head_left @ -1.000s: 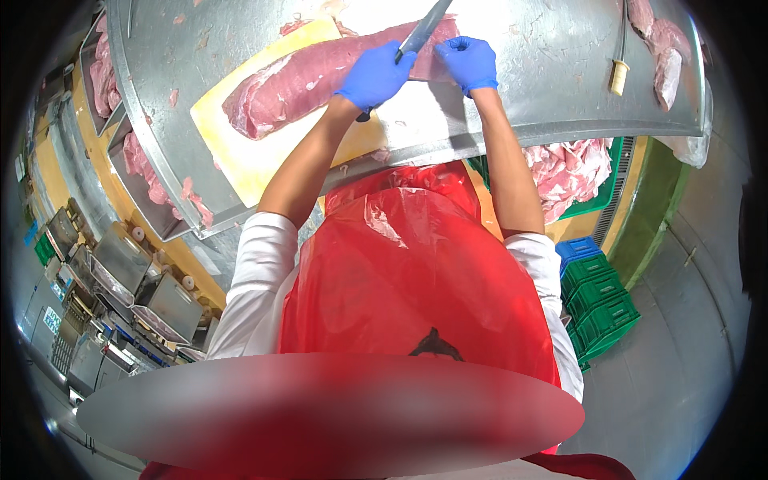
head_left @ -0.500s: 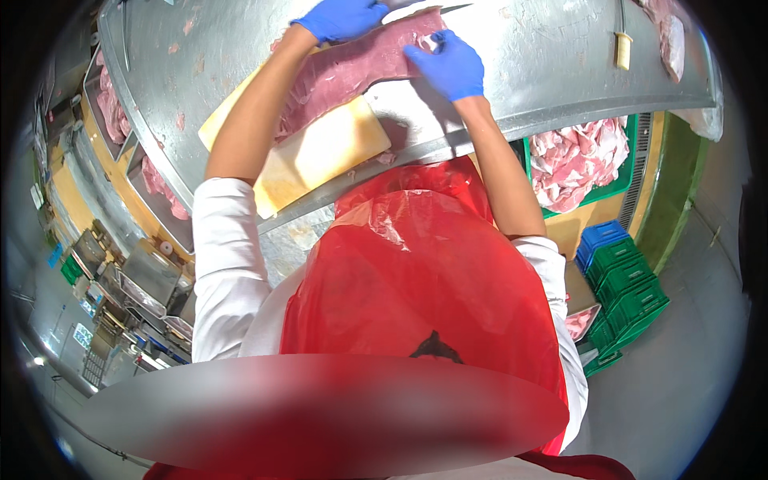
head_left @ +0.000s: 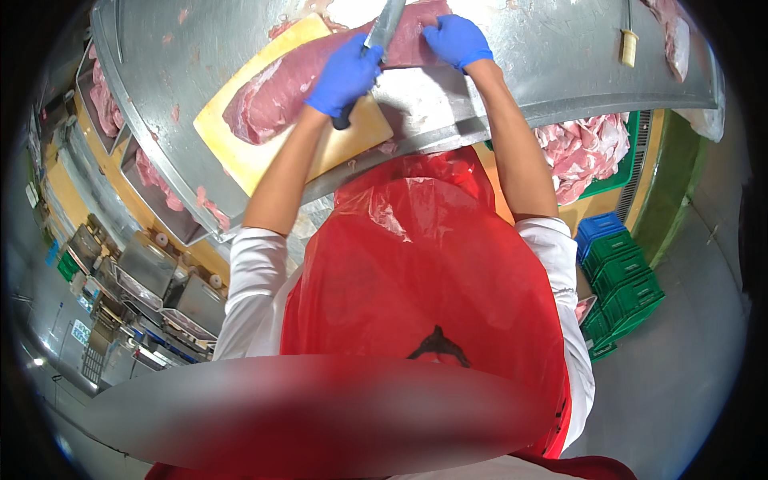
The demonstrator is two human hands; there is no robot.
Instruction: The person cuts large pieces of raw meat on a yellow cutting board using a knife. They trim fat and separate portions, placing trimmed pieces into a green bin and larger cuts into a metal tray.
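A long pink piece of meat (head_left: 292, 84), perhaps a pork loin, lies slantwise over a yellowish cutting board (head_left: 232, 140) and on past it across the metal table. My left hand (head_left: 346, 76), in a blue glove, is closed round the dark handle of a knife (head_left: 386, 30). The knife's blade points away from me over the meat, and the handle's butt shows below the hand. At the far right end of the meat, my blue-gloved right hand (head_left: 460, 42) has curled fingers gripping its near edge. The fingertips are partly hidden.
A light-handled tool (head_left: 629, 48) lies on the metal table (head_left: 544, 72), with more meat (head_left: 674, 44) at the right. Below the table edge stands a green crate (head_left: 632, 152) of meat trimmings. Metal trays (head_left: 164, 200) with meat line the left; stacked green crates (head_left: 628, 288) stand lower right.
My left hand has come nearer to me with the knife, from the meat's far side to above it. The meat now looks rounder and has shifted. My right hand has moved slightly away from me.
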